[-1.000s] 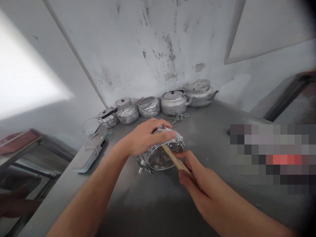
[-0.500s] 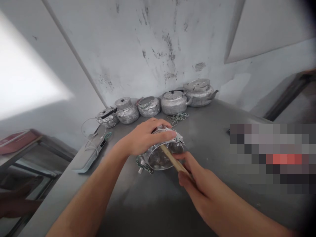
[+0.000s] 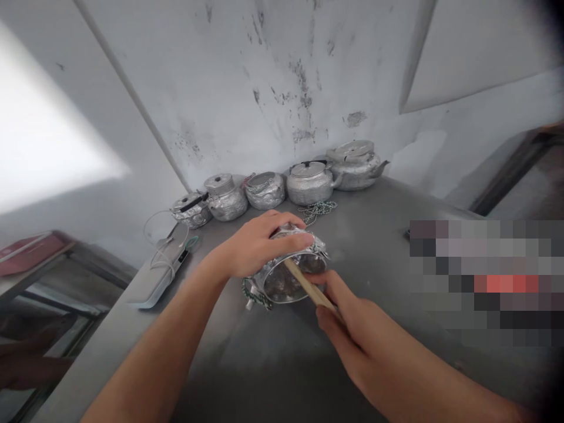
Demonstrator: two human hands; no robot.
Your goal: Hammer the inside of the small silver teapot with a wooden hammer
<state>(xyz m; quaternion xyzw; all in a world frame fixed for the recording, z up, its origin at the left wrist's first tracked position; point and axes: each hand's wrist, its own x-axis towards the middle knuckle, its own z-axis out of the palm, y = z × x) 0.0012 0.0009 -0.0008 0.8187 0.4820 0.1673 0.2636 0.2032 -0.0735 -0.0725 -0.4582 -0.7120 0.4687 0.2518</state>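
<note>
My left hand is wrapped over a small silver metal pot lying on its side on the grey table, its open mouth turned toward me. My right hand pinches a thin wooden stick, whose far end reaches into the pot's mouth. A green-and-white cord hangs from the pot's lower left edge.
A row of several silver kettles and pots stands along the stained white wall at the back. A beaded chain lies in front of them. A white flat device with looped cables lies at the table's left edge. A blurred patch covers the right.
The stick's tip has slid slightly further left inside the pot's mouth, and my right hand has shifted a little. My left hand keeps the same hold.
</note>
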